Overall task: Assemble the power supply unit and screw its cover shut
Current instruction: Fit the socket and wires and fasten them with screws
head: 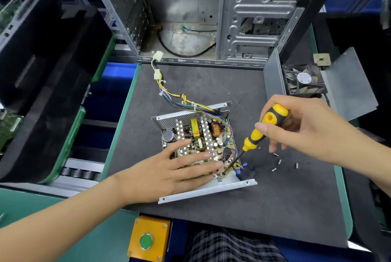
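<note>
1. The power supply unit (203, 149) sits open on the dark mat of the desk (211, 83), circuit board exposed, its cable bundle (169, 94) trailing toward the computer case (211, 18) behind. The cover (342, 88), with its fan (304, 79), lies well apart at the right, so closing up is not yet begun.
2. The left hand (175, 175) lies flat on the board, fingers (203, 155) straight and spread, pressing it down and gripping nothing. If that pressure shifts, the board could slide off its mounting hole and the screw would likely cross-thread.
3. The right hand (296, 126) holds the yellow-and-black screwdriver (256, 134), its fingers curled round the handle. The tip meets the board's near right corner, just beside the left fingertips; a slip there could jab a finger or gouge the board.
4. The shaft leans rather than standing upright. Driven at that angle, the bit could cam out and strip the screw head.
5. Blue-capped wires (241, 169) sit close to the tip and could be nicked or pinched under the screw.
6. The loose screws (277, 160) lie scattered on the mat near the right wrist; a sweep of the hand could knock them off the desk.
</note>
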`<state>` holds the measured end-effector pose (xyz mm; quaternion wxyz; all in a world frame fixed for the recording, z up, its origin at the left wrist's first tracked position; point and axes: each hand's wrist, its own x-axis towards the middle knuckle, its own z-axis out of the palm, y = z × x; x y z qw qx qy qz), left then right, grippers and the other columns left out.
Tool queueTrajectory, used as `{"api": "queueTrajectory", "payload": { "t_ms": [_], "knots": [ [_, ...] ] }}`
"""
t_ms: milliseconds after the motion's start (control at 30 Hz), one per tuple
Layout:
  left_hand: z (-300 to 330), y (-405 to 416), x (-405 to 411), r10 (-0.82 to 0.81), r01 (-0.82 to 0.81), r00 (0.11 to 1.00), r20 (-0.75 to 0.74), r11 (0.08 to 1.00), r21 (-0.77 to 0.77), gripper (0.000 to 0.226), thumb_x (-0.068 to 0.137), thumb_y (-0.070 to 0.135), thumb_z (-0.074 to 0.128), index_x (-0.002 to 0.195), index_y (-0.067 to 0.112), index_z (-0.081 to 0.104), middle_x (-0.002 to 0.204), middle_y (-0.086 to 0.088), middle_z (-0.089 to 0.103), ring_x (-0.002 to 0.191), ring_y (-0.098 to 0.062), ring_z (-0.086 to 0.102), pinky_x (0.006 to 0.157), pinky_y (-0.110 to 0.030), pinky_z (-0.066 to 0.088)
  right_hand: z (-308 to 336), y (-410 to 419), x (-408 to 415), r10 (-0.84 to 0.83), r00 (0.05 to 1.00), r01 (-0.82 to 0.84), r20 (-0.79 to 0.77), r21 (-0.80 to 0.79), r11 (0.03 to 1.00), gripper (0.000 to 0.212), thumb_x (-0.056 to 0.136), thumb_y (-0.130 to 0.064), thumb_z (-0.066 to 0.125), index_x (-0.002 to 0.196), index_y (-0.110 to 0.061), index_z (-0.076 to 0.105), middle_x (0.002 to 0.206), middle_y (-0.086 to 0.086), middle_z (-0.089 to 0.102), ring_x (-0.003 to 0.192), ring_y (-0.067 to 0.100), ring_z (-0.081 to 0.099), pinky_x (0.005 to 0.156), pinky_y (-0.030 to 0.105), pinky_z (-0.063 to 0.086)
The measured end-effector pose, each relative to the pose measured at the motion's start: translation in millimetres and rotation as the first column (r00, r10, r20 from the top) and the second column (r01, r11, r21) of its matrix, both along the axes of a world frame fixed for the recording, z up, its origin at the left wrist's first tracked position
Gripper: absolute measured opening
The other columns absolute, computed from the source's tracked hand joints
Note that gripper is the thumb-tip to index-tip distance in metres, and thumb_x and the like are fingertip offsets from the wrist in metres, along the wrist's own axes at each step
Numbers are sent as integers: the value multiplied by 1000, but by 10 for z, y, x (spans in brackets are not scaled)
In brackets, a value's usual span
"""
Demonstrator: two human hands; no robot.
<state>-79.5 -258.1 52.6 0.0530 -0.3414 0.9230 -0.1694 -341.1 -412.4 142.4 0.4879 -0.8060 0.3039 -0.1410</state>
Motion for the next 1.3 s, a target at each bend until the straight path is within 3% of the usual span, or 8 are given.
{"api": "queueTrajectory", "payload": {
  "t_ms": [233, 467, 867, 1167, 1300],
  "knots": [
    [-32, 35, 40, -15, 15, 1000, -18, 1000, -14, 66, 91, -7, 17, 149, 14, 38, 162, -3, 21, 148, -25, 20, 120, -54, 8, -37, 38, 53, 9, 1000, -10, 25, 36, 999, 22, 81, -34, 62, 79, -13, 56, 68, -7, 68, 55, 15, 67, 51, 26, 52],
    [-43, 40, -11, 19, -19, 1000, 4, 999, -43, 83, 76, 5, 64, 152, 17, 33, 164, -2, 16, 149, -26, 17, 119, -54, 11, -107, 133, 39, -13, 1000, 12, 28, 44, 999, 22, 80, -35, 61, 78, -14, 57, 66, -11, 68, 53, 9, 65, 51, 13, 47],
    [-16, 52, -8, 36, -36, 998, -60, 999, 3, 71, 78, 1, 56, 146, 20, 45, 159, 0, 24, 144, -26, 26, 118, -52, 15, -152, 209, -50, -98, 993, 91, 72, 101, 991, 27, 75, -37, 61, 82, -12, 59, 69, 0, 67, 60, 16, 68, 52, 27, 53],
    [-78, 66, -6, 51, -51, 997, -61, 999, -14, 77, 78, 2, 62, 149, 20, 38, 162, 0, 19, 147, -27, 19, 119, -53, 12, -183, 199, -42, -85, 995, 80, 52, 89, 993, 27, 76, -39, 61, 82, -14, 59, 68, -2, 68, 58, 13, 66, 52, 26, 52],
    [-96, 62, 2, 46, -47, 997, -55, 999, -13, 81, 77, 2, 62, 151, 20, 36, 163, 0, 17, 147, -27, 18, 119, -53, 11, -176, 202, -43, -63, 998, 61, 29, 55, 997, 27, 77, -42, 61, 82, -16, 59, 68, -4, 68, 59, 13, 67, 54, 34, 53]
  ]
}}
